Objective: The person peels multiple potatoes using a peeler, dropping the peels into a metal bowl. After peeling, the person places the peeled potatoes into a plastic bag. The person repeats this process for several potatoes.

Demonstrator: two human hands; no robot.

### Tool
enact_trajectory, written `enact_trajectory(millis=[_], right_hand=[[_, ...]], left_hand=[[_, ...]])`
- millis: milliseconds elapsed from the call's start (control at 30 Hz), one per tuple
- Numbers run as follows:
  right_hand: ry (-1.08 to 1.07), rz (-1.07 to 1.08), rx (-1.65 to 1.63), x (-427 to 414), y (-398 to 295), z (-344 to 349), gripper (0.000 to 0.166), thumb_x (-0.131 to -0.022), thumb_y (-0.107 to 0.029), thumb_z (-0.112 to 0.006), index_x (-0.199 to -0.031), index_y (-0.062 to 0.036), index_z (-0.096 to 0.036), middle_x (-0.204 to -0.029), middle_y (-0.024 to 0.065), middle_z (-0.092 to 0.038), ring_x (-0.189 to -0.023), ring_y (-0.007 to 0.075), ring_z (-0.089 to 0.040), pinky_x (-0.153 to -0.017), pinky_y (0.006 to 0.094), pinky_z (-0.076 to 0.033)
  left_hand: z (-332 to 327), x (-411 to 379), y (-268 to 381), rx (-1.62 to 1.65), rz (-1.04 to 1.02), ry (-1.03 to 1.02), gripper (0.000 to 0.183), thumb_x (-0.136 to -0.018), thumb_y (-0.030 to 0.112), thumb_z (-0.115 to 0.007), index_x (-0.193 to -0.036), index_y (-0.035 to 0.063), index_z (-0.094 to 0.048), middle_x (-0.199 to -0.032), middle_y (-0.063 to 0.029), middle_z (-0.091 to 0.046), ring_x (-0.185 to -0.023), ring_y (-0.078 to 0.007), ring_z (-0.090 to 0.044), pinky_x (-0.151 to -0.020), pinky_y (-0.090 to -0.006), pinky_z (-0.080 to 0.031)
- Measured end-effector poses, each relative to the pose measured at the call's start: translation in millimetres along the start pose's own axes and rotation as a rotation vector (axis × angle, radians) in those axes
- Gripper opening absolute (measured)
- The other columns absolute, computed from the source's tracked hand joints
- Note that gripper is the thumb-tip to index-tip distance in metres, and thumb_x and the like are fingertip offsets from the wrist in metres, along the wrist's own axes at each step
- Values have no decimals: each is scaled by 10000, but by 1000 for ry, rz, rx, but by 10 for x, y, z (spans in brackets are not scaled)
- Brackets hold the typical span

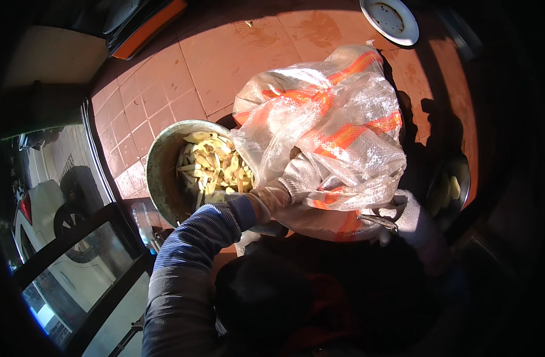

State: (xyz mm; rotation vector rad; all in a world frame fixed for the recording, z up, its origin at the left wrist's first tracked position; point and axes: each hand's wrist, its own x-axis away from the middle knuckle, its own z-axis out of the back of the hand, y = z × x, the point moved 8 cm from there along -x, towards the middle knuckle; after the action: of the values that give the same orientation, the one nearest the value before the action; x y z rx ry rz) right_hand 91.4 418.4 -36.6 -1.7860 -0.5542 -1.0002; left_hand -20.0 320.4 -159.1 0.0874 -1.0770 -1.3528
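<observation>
A woven plastic sack (357, 111), translucent with orange stripes, stands in front of me with its mouth bunched towards me. My left hand (301, 174), in a pale knit glove, reaches into its opening; the fingers are hidden by the plastic. At the sack's near right edge, my right hand (408, 212), also gloved, holds a small metal tool (378, 220) that looks like a peeler. Beside my left forearm sits a round, worn bucket (163, 160) with pale vegetable peelings (216, 163) in it. The sack's contents are out of sight.
On the shaded right, a dark bowl (466, 178) holds pale peeled pieces. A stained white plate (390, 20) lies at the far edge of the red tile floor (237, 58). A clear plastic bottle (143, 218) stands left, near a dark-framed glass door (98, 245).
</observation>
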Motion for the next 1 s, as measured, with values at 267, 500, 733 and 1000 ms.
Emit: enact_trajectory(millis=[267,500,733,1000], right_hand=[[63,102,221,43,7,87,205,-847,-136,-634,-972,25,-608,-732,110,-658,-473,148,-596,-422,256,-475],[-17,-63,51,-16,86,40,242,-879,-107,-606,-1083,24,-590,-853,114,-661,-532,167,-622,-448,246,-495],[2,119,171,-81,163,48,276,-886,-199,-609,-1095,-18,-604,-841,29,-647,-611,83,-588,-543,223,-473],[57,-171,199,-91,178,99,263,-853,-116,-635,-1085,7,-621,-977,56,-663,-849,86,-598,-732,237,-487]], left_hand=[[179,-148,-112,20,36,-4,422,-834,429,-537,-1094,114,-643,-1054,-171,-639,-1005,-345,-589,-888,-420,-440],[-74,-107,-80,-71,44,-54,385,-817,381,-566,-1063,95,-644,-1011,-164,-640,-966,-334,-595,-860,-411,-450],[-76,-149,-47,-127,43,-56,350,-800,334,-594,-1032,77,-645,-968,-157,-641,-926,-324,-601,-832,-401,-459],[-2,-123,-41,-173,62,16,311,-781,280,-626,-997,56,-646,-918,-149,-642,-881,-311,-607,-801,-390,-470]])
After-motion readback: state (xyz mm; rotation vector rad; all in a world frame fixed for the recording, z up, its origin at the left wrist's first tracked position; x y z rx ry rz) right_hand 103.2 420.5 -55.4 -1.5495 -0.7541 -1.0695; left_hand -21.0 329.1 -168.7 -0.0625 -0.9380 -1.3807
